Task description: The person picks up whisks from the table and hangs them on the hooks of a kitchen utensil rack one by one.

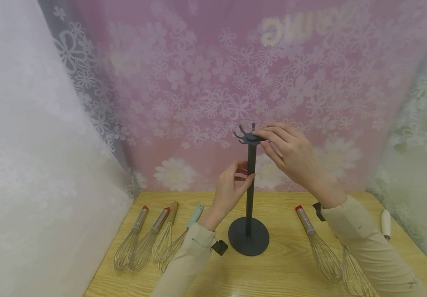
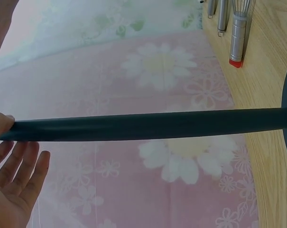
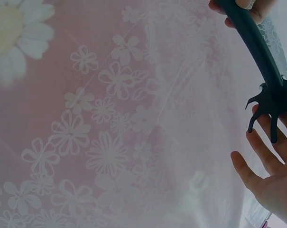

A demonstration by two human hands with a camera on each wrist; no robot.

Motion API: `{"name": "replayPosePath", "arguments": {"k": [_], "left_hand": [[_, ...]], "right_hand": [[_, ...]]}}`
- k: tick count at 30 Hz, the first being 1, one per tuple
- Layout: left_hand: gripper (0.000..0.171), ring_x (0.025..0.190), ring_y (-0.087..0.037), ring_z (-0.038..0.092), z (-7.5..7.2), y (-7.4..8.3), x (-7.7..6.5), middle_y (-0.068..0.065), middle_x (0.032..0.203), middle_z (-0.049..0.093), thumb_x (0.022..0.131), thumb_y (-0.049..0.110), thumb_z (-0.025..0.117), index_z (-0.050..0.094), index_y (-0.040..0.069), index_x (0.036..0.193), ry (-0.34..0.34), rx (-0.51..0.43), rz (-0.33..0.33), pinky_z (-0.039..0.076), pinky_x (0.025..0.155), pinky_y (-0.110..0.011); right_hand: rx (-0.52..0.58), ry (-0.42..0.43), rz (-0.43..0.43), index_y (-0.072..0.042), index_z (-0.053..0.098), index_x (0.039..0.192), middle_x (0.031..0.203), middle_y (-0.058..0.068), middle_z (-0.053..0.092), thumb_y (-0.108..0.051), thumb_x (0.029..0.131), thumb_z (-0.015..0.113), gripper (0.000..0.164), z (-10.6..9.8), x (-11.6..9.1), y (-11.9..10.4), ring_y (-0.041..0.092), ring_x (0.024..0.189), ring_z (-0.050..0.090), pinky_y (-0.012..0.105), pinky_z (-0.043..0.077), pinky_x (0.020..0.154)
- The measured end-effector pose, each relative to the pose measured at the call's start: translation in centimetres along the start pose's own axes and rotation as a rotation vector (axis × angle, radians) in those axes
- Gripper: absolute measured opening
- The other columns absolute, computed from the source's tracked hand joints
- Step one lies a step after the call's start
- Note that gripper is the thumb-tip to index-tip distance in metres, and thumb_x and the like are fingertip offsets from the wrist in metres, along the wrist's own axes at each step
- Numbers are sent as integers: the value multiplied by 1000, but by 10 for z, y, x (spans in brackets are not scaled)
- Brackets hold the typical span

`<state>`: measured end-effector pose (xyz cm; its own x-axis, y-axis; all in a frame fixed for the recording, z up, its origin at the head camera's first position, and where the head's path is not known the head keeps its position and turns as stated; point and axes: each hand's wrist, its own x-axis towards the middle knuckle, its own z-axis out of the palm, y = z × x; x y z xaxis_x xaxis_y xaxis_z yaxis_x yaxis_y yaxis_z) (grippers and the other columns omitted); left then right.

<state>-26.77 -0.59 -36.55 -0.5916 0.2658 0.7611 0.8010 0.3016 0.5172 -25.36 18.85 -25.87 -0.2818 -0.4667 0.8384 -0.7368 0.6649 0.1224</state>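
Observation:
A dark stand [image 1: 250, 198] rises on a round base [image 1: 248, 247], with a ring of curved hooks [image 1: 242, 135] at its top. My left hand [image 1: 230, 187] pinches the pole partway up, thumb on the near side. In the left wrist view, the thumb [image 2: 3, 122] lies along one side of the pole and the fingers [image 2: 34, 175] reach past the other. At the top, my right hand [image 1: 291, 150] holds the hook ring, fingers over it and thumb below. Spread fingers [image 3: 269, 159] show beyond the hooks in the right wrist view; the thumb is hidden there.
Several wire whisks [image 1: 139, 251] lie left of the base, one with a light blue handle [image 1: 196, 215]. A red-tipped whisk [image 1: 321, 251] lies to the right, beside another whisk [image 1: 356, 272] partly under my sleeve. A white handle [image 1: 385, 225] sits near the right edge. Flowered cloth [image 1: 206, 95] hangs behind.

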Motion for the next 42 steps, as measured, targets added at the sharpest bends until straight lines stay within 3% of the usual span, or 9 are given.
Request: {"name": "replayPosePath", "arguments": {"k": [9, 17, 25, 31, 42], "left_hand": [[29, 96, -20, 70, -9, -7, -3, -10, 109, 69, 100, 17, 66, 61, 5, 127, 41, 40, 21, 60, 83, -30], [24, 95, -20, 70, -21, -16, -12, -10, 108, 71, 100, 13, 66, 63, 6, 123, 89, 87, -5, 61, 80, -34], [25, 98, -22, 69, -31, -32, -30, -11, 110, 70, 102, 15, 63, 63, 7, 125, 91, 86, -92, 61, 81, -37], [25, 100, -20, 68, -40, -50, -44, -10, 110, 71, 103, 19, 61, 65, 8, 125, 99, 127, -151, 60, 82, -32], [21, 100, -21, 67, -48, -83, -70, -11, 110, 70, 102, 15, 62, 66, 7, 122, 81, 181, -328, 59, 84, -32]], "right_hand": [[-5, 12, -15, -3, 69, 127, 118, 18, 70, -42, 110, 40, 51, 0, 0, 0, 38, 116, 61, 55, 51, 98], [-14, 5, -15, -4, 69, 127, 118, 18, 70, -43, 110, 39, 53, -1, -1, 1, 38, 117, 61, 55, 50, 99], [-22, 10, -18, -3, 69, 126, 118, 19, 70, -43, 110, 38, 53, -1, -2, 2, 38, 117, 61, 55, 50, 99], [-19, 14, -14, -3, 69, 127, 118, 18, 70, -42, 110, 39, 52, -1, -2, 2, 38, 117, 61, 55, 50, 98], [-21, 8, -14, -4, 69, 127, 119, 18, 70, -43, 110, 38, 52, -1, -3, 1, 38, 118, 60, 55, 49, 100]]}}
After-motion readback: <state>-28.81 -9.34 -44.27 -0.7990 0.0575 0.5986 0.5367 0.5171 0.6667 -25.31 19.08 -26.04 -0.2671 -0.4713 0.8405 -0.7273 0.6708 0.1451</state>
